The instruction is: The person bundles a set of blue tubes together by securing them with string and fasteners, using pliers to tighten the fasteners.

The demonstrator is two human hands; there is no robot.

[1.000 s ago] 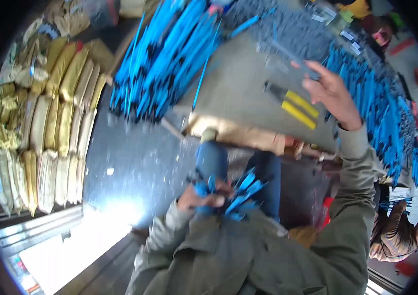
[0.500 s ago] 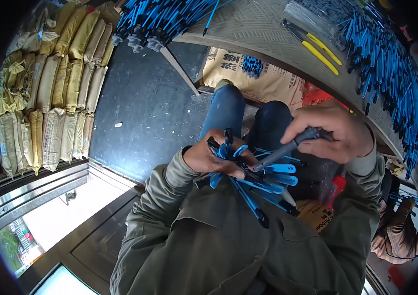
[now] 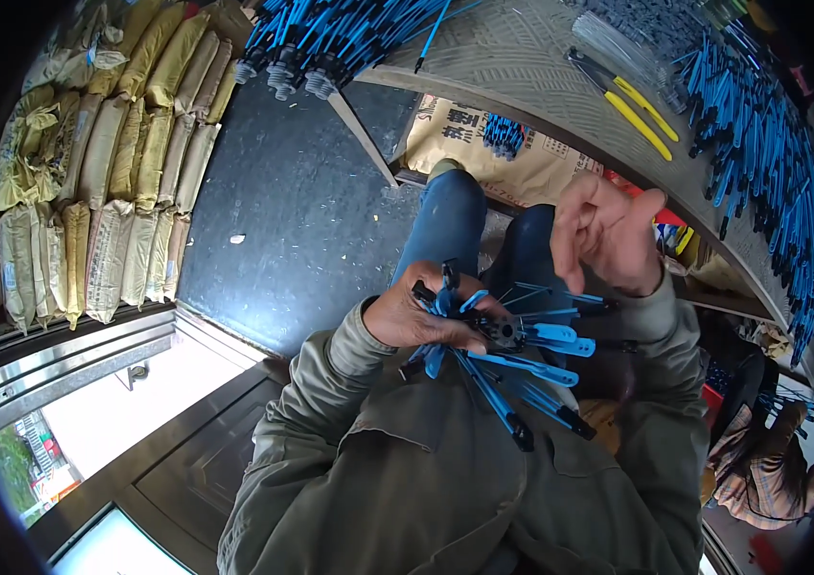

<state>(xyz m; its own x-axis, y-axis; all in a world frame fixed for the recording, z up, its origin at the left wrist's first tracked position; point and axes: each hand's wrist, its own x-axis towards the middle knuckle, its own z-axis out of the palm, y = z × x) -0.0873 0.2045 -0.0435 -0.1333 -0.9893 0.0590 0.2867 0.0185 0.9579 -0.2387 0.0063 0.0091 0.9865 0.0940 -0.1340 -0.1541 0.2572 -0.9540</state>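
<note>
My left hand (image 3: pixel 435 321) is closed round a splayed bunch of thin blue strips (image 3: pixel 536 369) with black tips, held above my lap. Some strips end in flat blue tabs with small holes. A dark round end (image 3: pixel 505 333) with small openings shows in the middle of the bunch, beside my left fingertips. My right hand (image 3: pixel 608 230) is raised near the table edge, to the right of the bunch. Its fingers are apart and slightly curled, and nothing shows in them.
On the table (image 3: pixel 483 57) lie yellow-handled pliers (image 3: pixel 637 115), clear rods (image 3: pixel 618 53) and a large heap of blue strips (image 3: pixel 790 192). More blue bundles (image 3: pixel 330 43) overhang its left end. Stacked sacks (image 3: pixel 100 172) stand far left. Another person's plaid sleeve (image 3: pixel 766 474) shows at right.
My right hand has let go of the dark grey rod it held against the bunch and moved up and away. A dark round end now shows among the strips. My left hand keeps its hold.
</note>
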